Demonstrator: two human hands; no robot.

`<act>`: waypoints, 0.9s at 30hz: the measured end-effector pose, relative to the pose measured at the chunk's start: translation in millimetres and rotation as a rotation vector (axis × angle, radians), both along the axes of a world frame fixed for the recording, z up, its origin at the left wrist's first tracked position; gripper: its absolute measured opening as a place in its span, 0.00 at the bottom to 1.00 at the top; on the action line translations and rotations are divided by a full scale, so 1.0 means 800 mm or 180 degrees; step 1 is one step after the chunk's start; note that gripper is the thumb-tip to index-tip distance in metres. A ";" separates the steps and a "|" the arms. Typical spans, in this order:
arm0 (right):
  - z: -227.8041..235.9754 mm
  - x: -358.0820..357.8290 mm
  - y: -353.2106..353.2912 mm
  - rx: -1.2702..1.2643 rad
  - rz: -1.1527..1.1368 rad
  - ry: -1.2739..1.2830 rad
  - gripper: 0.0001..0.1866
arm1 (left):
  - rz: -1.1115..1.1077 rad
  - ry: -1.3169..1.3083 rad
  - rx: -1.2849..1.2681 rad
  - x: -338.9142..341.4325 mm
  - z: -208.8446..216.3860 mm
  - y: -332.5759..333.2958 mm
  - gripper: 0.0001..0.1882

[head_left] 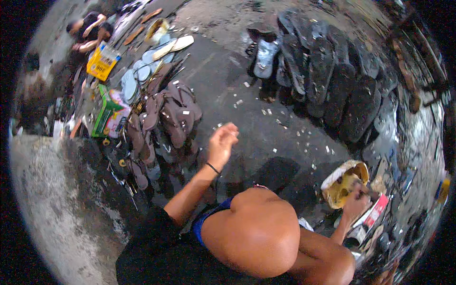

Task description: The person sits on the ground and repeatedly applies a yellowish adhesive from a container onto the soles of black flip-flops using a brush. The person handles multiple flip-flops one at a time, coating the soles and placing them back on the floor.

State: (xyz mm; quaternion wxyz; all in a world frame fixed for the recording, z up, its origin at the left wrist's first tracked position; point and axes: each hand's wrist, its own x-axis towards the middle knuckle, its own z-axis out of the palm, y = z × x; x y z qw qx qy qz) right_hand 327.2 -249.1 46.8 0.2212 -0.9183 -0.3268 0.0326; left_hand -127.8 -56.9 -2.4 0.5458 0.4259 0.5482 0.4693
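Observation:
My left hand [222, 144], with a dark band at its wrist, is raised over the dark floor mat, just right of a pile of brown flip-flops [177, 116]. Its fingers are curled together, and whatever they may hold is too small to see. At the lower right my right hand [356, 204] reaches to the mouth of a tipped white container [324, 184] coated inside with yellow glue-like residue. The dark-stained fingers are closed, but what they grip is blurred.
Dark soles and slippers [327, 71] stand in rows at the far right. Small white bits [274, 150] dot the mat [213, 71]. Light-blue soles [128, 84], a yellow packet [103, 61] and a green bag [109, 114] lie left. A red-and-white box [377, 209] adjoins my right hand. Another person [90, 28] sits far left.

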 end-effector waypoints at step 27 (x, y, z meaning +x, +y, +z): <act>0.139 -0.073 0.069 0.1526 0.0578 0.3621 0.17 | -0.2892 0.1499 0.0516 0.191 -0.039 0.040 0.34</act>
